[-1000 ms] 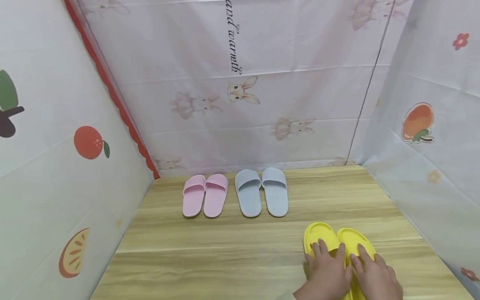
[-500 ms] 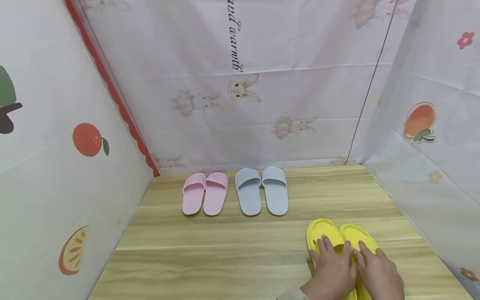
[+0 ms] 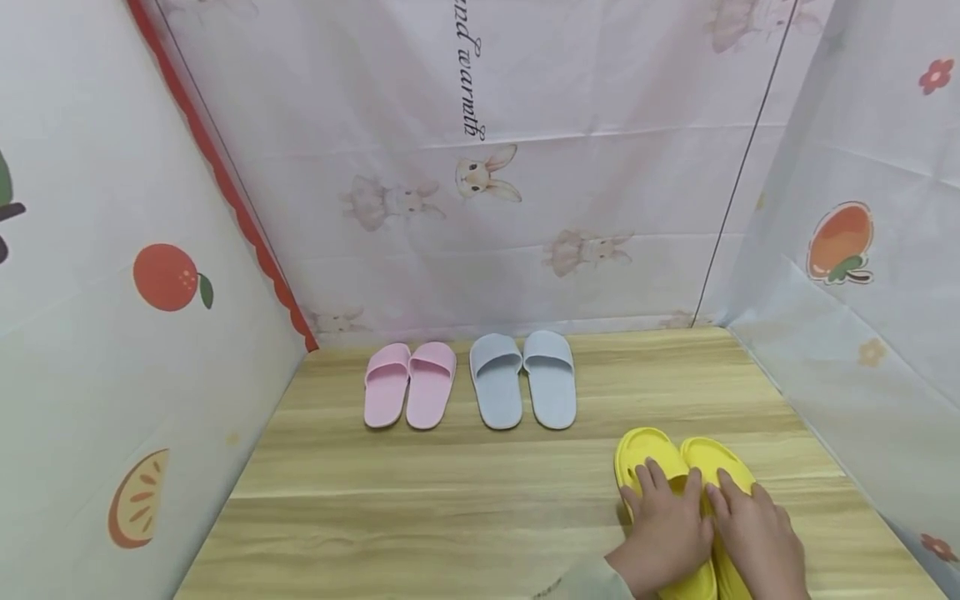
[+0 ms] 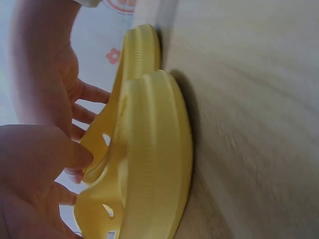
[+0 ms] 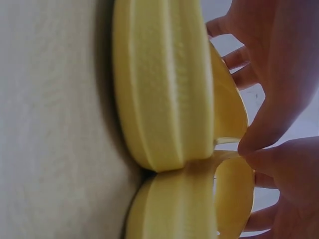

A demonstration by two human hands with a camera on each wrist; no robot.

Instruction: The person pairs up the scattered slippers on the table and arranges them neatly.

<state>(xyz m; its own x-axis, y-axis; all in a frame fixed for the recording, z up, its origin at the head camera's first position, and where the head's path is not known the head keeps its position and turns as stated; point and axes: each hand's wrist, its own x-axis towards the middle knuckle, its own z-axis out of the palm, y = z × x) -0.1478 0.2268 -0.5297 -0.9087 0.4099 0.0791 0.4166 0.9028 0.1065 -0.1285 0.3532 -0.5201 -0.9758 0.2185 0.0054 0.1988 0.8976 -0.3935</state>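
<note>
A pair of yellow slippers lies side by side at the front right of the wood-grain floor, toes pointing to the back wall. My left hand (image 3: 667, 529) rests over the strap of the left yellow slipper (image 3: 643, 444), fingers spread and fairly straight. Over the strap of the right yellow slipper (image 3: 716, 456) lies my right hand (image 3: 759, 533), its fingers extended. Both slippers' soles sit low on the wood surface in the left wrist view, and fingertips touch the straps. Each hand hides part of the footbed beneath it.
Pink slippers (image 3: 430, 387) stand as a pair near the back wall (image 3: 420, 279), left of centre. Light-blue slippers (image 3: 553, 383) stand just to their right. Printed side walls (image 3: 247, 367) enclose the wooden floor (image 3: 420, 508) on the left and right.
Both hands and the yellow slippers have shifted slightly forward, toward the back wall, and a little to the right. The pink and light-blue pairs stay in place; the head view has moved slightly.
</note>
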